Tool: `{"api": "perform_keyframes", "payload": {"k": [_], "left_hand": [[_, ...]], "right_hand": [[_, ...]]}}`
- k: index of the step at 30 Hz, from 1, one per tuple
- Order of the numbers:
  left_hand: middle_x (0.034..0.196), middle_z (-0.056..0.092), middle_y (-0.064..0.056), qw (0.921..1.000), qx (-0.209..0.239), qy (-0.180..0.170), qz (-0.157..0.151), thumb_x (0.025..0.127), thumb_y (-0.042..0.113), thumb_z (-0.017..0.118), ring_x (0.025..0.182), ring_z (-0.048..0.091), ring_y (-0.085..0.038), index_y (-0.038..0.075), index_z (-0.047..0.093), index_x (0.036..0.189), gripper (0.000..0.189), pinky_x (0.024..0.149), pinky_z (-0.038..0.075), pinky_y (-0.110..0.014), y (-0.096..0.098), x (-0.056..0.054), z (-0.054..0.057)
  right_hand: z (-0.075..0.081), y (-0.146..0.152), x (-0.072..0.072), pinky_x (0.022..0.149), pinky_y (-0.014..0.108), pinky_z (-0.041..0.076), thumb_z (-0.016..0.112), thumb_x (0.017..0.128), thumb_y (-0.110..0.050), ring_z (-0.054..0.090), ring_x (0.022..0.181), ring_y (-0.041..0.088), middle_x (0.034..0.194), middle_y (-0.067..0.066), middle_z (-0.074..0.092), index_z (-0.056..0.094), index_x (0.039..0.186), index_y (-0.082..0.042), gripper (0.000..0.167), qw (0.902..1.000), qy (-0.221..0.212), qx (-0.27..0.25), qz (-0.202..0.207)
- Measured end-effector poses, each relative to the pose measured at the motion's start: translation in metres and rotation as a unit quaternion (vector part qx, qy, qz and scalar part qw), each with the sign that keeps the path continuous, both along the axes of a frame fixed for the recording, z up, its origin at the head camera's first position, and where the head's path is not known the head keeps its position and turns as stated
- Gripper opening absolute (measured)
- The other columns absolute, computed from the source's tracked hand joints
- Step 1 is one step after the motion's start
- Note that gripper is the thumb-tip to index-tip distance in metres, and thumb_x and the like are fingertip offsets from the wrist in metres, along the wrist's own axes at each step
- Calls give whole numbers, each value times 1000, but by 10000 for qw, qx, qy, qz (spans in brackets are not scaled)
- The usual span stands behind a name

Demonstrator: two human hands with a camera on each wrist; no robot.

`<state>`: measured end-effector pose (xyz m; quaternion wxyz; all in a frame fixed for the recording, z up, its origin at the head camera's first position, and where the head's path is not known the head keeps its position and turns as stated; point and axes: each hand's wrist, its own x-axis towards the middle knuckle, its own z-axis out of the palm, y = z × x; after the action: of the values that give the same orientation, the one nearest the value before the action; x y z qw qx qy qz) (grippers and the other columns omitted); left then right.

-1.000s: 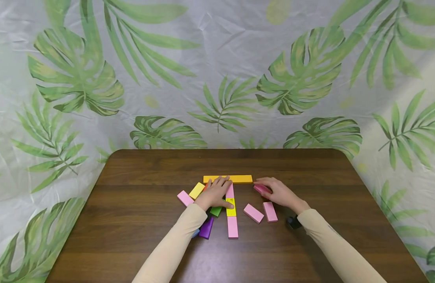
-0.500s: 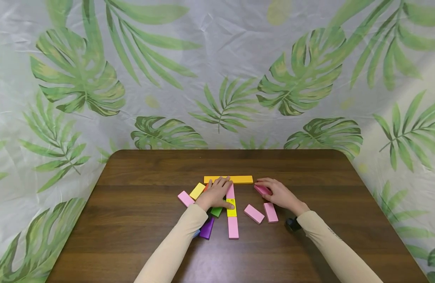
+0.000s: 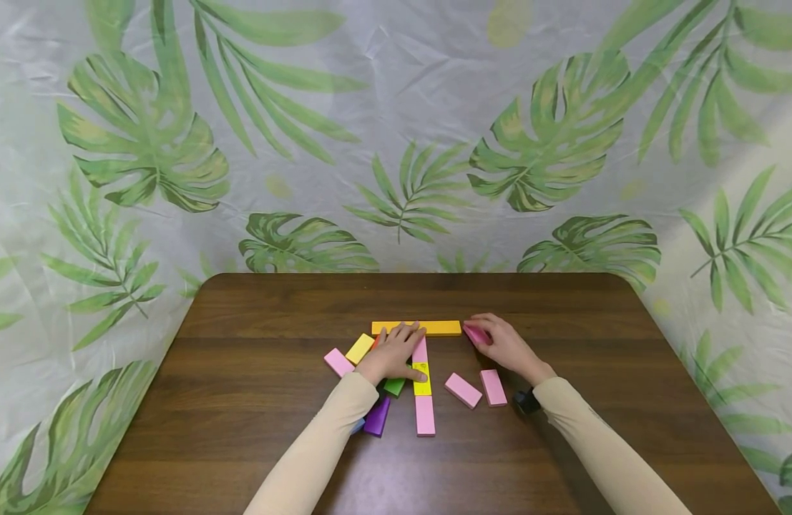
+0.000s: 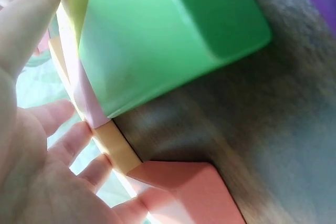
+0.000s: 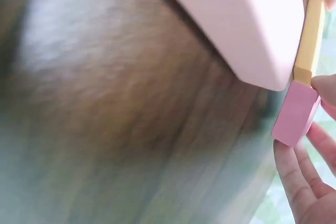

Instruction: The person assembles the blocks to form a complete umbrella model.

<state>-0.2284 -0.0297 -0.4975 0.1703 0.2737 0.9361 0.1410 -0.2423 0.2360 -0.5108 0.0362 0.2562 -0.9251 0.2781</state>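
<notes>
A long orange block (image 3: 443,328) lies crosswise at the far side of the group. Below its middle runs a column of a pink block (image 3: 421,350), a yellow block (image 3: 422,385) and another pink block (image 3: 424,416). My left hand (image 3: 391,356) rests with spread fingers over the column's upper part, thumb on the yellow block and fingertips by the orange one. Under its palm lie a green block (image 4: 152,40) and a red block (image 4: 210,198), partly hidden. My right hand (image 3: 504,343) pinches a darker pink block (image 5: 295,113) at the orange block's right end.
Two loose pink blocks, one slanted (image 3: 463,390) and one steeper (image 3: 493,388), lie right of the column. Left of it are a yellow block (image 3: 360,348), a pink block (image 3: 338,362), a purple block (image 3: 377,417) and a partly covered blue block (image 3: 357,425). Leaf-patterned cloth (image 3: 402,129) hangs behind the table (image 3: 563,300).
My right hand has shifted slightly away from the body, bringing the pinched pink block up level with the orange block's right end. My left hand stays in place.
</notes>
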Motion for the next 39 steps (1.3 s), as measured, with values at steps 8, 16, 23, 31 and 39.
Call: {"api": "perform_keyframes", "payload": {"k": [8, 16, 23, 31, 39], "left_hand": [[158, 17, -5, 10000, 39, -62, 10, 83, 47, 71, 144, 10, -29, 13, 27, 152, 88, 112, 6, -53, 0, 0, 1], [158, 17, -4, 9999, 11, -98, 74, 83, 46, 71, 144, 9, -28, 15, 27, 153, 88, 112, 5, -53, 0, 1, 0], [158, 17, -4, 9999, 49, -113, 82, 83, 46, 71, 144, 9, -29, 15, 27, 152, 88, 112, 4, -53, 0, 0, -1], [158, 16, -4, 9999, 96, -114, 46, 83, 47, 71, 144, 9, -29, 14, 27, 152, 89, 112, 4, -54, 0, 0, -1], [158, 16, -4, 9999, 84, -100, 36, 83, 46, 71, 144, 9, -29, 14, 27, 152, 88, 112, 3, -54, 0, -1, -1]], "right_hand": [[0, -6, -13, 92, 53, 44, 69, 81, 1, 55, 110, 40, 122, 23, 56, 63, 121, 4, 41, 9996, -31, -169, -235], [3, -14, -24, 93, 52, 44, 68, 82, 0, 55, 109, 39, 122, 24, 56, 63, 121, 5, 39, 9990, -69, -226, -389], [2, -20, -32, 92, 52, 44, 68, 83, -2, 55, 108, 40, 120, 25, 56, 63, 120, 6, 38, 9982, -69, -160, -570], [-2, -21, -39, 92, 52, 43, 66, 83, -1, 54, 108, 41, 120, 27, 55, 62, 120, 8, 38, 9974, -136, -117, -698], [-2, -22, -40, 96, 54, 40, 62, 84, 0, 51, 112, 46, 125, 32, 51, 61, 122, 9, 39, 9978, -310, -45, -586]]}}
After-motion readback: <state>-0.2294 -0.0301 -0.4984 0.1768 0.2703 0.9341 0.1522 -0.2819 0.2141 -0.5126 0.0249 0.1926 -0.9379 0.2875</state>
